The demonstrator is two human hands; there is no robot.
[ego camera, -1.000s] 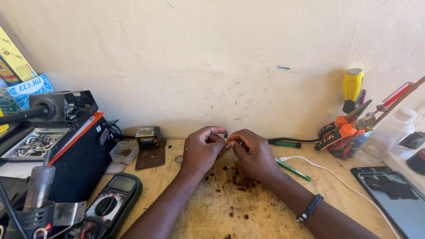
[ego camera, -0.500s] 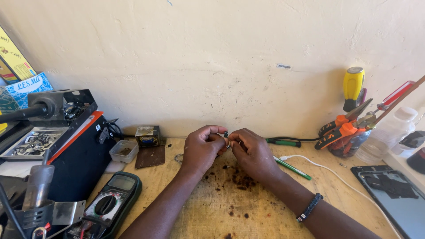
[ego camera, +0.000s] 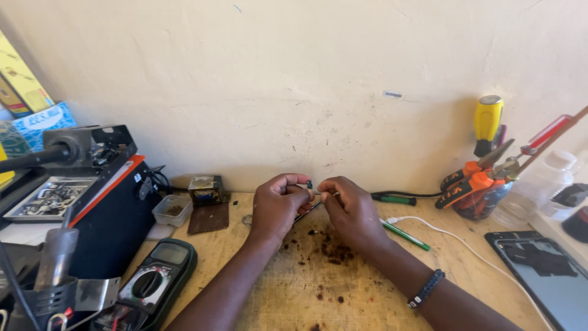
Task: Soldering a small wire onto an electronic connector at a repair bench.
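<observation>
Left hand point(ego camera: 277, 207): far centre of the table point(ego camera: 367, 300), fingers curled, grip pinched together on a small part point(ego camera: 310, 185).
Right hand point(ego camera: 350, 209): just right of the left hand, fingertips meeting it, grip also closed on the small part.
Small part: dark, tiny, held between both hands above the table near the wall; its kind is too small to tell.
Thin tool point(ego camera: 306, 213): slanting under the hands; which hand holds it cannot be told.
Multimeter point(ego camera: 154, 283): near left, flat on the table.
Clear tray point(ego camera: 171, 209): far left, beside a small transformer point(ego camera: 206, 189).
Green screwdriver point(ego camera: 404, 235): right of the right hand, lying flat.
White cable point(ego camera: 471, 251): runs right and nearer.
Pliers point(ego camera: 471, 182): orange-handled, far right in a holder.
Tablet point(ego camera: 545, 270): near right, face up.
Wristband point(ego camera: 426, 288): dark, on the right wrist.
</observation>
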